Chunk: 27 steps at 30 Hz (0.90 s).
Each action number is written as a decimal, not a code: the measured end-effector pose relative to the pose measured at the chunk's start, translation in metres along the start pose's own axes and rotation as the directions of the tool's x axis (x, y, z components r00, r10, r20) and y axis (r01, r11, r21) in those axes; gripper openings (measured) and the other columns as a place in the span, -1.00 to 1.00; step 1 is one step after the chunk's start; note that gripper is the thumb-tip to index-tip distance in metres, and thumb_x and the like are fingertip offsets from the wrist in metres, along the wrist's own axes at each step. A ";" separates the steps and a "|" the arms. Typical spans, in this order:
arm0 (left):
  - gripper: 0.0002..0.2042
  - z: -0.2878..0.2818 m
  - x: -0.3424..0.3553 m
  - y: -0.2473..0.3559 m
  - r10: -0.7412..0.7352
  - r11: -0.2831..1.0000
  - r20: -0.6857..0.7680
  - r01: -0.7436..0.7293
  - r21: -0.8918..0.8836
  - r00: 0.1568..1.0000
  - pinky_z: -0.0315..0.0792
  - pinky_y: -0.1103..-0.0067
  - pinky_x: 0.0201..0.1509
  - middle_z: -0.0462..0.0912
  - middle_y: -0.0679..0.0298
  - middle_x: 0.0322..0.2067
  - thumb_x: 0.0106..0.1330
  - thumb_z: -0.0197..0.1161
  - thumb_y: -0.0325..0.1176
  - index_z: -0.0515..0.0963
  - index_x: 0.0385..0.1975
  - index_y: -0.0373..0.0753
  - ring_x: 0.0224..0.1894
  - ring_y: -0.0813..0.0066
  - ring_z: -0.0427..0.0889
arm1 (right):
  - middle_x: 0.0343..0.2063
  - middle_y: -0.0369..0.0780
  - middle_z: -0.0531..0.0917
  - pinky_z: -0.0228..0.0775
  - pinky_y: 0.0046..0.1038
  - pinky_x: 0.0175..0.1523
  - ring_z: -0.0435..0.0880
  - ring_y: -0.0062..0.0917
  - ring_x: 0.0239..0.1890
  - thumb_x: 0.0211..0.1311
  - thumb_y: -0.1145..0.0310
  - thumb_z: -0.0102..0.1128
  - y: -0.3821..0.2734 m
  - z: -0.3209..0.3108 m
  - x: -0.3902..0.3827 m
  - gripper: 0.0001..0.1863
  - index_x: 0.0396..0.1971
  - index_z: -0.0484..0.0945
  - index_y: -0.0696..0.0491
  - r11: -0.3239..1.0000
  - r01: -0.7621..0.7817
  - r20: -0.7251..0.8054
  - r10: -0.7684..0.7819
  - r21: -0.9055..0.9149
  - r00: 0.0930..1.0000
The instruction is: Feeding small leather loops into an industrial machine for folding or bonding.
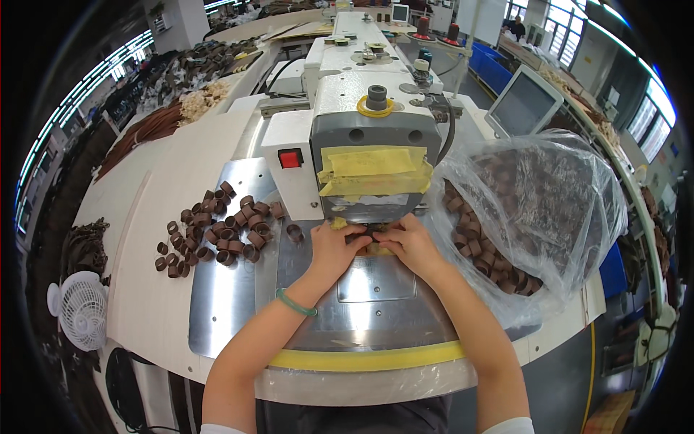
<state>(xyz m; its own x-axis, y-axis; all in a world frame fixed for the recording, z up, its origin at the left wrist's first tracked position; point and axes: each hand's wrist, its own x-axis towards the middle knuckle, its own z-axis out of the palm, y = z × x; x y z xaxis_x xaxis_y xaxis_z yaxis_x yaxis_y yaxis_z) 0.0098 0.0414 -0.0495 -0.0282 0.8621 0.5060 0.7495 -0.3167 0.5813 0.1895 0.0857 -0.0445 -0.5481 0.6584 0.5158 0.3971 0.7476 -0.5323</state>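
My left hand (334, 248) and my right hand (413, 247) meet beneath the head of a white and grey industrial sewing machine (376, 134). Their fingers are pinched around a small dark brown piece (371, 237), mostly hidden by the fingertips and machine head. Beside my left hand, a single brown loop (294, 233) lies on the metal plate. Farther left spreads a loose heap of brown loops (224, 233), shaped like short rings. To the right of my right hand, a clear plastic bag (557, 210) holds many more loops of this kind.
A yellow strip (369, 357) runs along the table's front edge. A screen (524, 101) stands behind the bag, and thread spools (453, 33) are at the back. At far left are a white fan (83, 311) and brown strips (141, 137).
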 end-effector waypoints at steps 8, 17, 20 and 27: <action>-0.76 0.002 0.001 0.009 -0.078 0.990 0.016 0.076 0.115 0.997 0.17 0.48 -0.16 0.62 0.28 -0.52 -0.06 0.30 -0.15 0.62 -0.52 -0.18 -0.42 0.38 0.54 | -0.52 -0.13 0.55 0.39 -0.50 -0.35 0.55 -0.41 -0.49 -0.20 0.44 0.29 -0.018 -0.021 0.020 -0.80 -0.46 0.61 0.11 0.895 -0.429 0.178 0.405 0.125 0.897; -0.76 0.004 0.001 0.003 -0.127 0.984 0.045 0.120 0.131 0.991 0.11 0.44 -0.16 0.61 0.30 -0.49 -0.08 0.29 -0.12 0.63 -0.54 -0.15 -0.33 0.36 0.48 | -0.57 -0.13 0.56 0.40 -0.50 -0.38 0.58 -0.42 -0.53 -0.22 0.42 0.31 -0.015 -0.008 0.012 -0.79 -0.48 0.59 0.17 0.922 -0.370 0.026 0.370 0.111 0.929; -0.76 0.005 0.001 0.003 -0.150 0.984 0.078 0.142 0.109 0.986 0.11 0.40 -0.15 0.60 0.30 -0.47 -0.09 0.29 -0.12 0.63 -0.54 -0.14 -0.27 0.31 0.44 | -0.57 -0.13 0.55 0.40 -0.50 -0.39 0.58 -0.41 -0.54 -0.23 0.42 0.31 -0.012 -0.006 0.010 -0.78 -0.48 0.60 0.17 0.932 -0.352 0.008 0.352 0.093 0.936; -0.72 0.007 0.001 -0.002 -0.065 0.986 0.035 0.059 0.153 0.997 0.06 0.47 -0.16 0.62 0.30 -0.50 -0.06 0.27 -0.06 0.63 -0.54 -0.17 -0.38 0.43 0.51 | -0.58 -0.13 0.55 0.40 -0.50 -0.39 0.57 -0.41 -0.55 -0.24 0.42 0.31 -0.012 -0.005 0.010 -0.79 -0.49 0.60 0.15 0.926 -0.360 0.002 0.362 0.113 0.932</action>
<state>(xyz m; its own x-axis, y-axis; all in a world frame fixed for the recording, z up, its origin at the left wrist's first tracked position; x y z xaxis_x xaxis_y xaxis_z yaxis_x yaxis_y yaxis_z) 0.0124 0.0460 -0.0544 -0.0539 0.8943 0.4441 0.8388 -0.2008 0.5060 0.1830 0.0831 -0.0296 -0.3684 0.8843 0.2867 0.4819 0.4454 -0.7546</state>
